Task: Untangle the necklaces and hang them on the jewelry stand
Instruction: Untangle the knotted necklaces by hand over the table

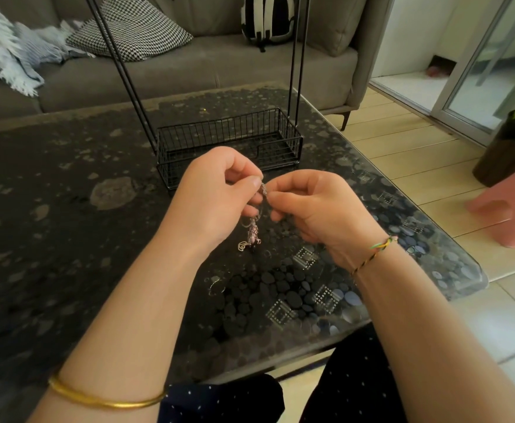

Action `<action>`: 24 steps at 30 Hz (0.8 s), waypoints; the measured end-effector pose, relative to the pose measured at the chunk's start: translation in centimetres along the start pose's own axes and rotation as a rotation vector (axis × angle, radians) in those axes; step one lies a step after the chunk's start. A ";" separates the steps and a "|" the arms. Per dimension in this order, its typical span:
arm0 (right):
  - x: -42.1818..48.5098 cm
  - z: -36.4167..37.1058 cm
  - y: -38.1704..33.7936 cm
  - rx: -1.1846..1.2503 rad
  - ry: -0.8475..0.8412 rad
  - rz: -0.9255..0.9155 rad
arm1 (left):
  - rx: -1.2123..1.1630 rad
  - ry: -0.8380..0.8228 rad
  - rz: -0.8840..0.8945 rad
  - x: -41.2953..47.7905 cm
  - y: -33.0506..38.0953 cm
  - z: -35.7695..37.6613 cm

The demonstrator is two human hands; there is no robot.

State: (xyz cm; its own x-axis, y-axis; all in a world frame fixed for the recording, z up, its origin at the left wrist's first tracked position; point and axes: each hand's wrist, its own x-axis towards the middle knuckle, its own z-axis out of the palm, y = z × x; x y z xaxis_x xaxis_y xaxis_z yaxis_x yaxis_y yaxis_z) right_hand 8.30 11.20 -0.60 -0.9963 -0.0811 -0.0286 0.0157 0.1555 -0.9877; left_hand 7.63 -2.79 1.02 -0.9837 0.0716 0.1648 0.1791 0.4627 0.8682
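Pinching tangled necklaces [254, 230] mid-frame between left hand [216, 193] and right hand [314, 206], likely risking a tighter knot if tugged apart.

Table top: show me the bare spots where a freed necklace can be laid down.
Widest bare patch: the left half of the table, bordered by the jewelry stand and the left hand. A smaller one is the right corner, beyond the right hand. Crowded: the strip in front of the stand, where both hands pinch the tangled necklaces.
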 end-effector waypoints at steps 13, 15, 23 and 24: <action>-0.2 0.3 -0.2 -0.004 -0.033 0.020 | 0.014 0.028 0.020 0.0 0.0 -0.1; -0.2 0.4 -0.3 0.006 -0.056 0.030 | 0.017 0.027 0.035 0.0 0.0 -0.1; -0.3 -0.4 0.0 -0.181 0.159 -0.127 | 0.058 0.006 -0.035 -0.2 0.3 -0.3; -0.3 -0.5 0.1 -0.198 0.184 -0.154 | 0.072 -0.008 -0.047 -0.2 0.3 -0.2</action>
State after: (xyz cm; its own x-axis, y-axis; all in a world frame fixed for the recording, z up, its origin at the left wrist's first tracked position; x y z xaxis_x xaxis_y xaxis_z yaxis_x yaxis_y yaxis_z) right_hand 8.57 11.69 -0.64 -0.9846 0.0583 0.1647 -0.1349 0.3458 -0.9286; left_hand 7.90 -2.87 1.35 -0.9912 0.0548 0.1209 0.1315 0.5281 0.8389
